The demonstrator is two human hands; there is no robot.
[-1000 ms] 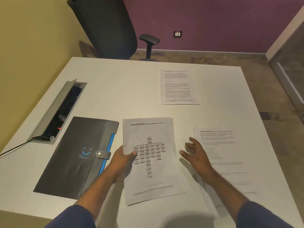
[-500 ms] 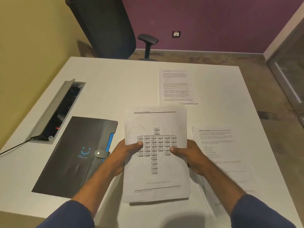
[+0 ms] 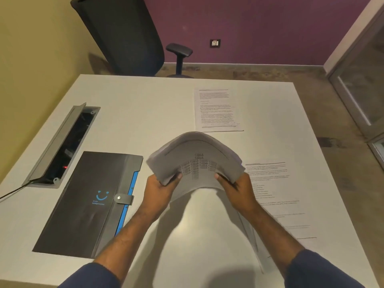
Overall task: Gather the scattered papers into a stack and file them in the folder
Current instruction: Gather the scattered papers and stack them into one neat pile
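I'm looking down on a white table (image 3: 145, 113) in a small room with a purple back wall and a yellow wall at left, an office chair (image 3: 124, 34) pushed in at the top of the frame. At centre I have a bundle of papers (image 3: 197, 161) lifted off the table, bowed upward into an arch; the top sheet shows a chart of small boxes, too blurred to read. My left hand (image 3: 160, 192) pinches the bundle's lower left edge, thumb on top and fingers underneath, and my right hand (image 3: 239, 190) pinches the lower right edge the same way. I judge this to be the gathering step, only partly done: one printed sheet (image 3: 216, 109) lies flat just above the bundle, and more sheets (image 3: 276, 196) lie spread at right, partly under my right forearm. Next I'd want to square this bundle, then free one hand to collect the loose sheets without letting the arch spring apart. The dark folder (image 3: 87, 204) lies flat at lower left, near my left forearm, its snap tab seemingly fastened, so it would need unsnapping before filing. Its cover carries a blue smile logo with small lettering beneath that I can't make out. The text on the sheets is also too fine to read. An open cable box (image 3: 62, 144) sits in the table at left.
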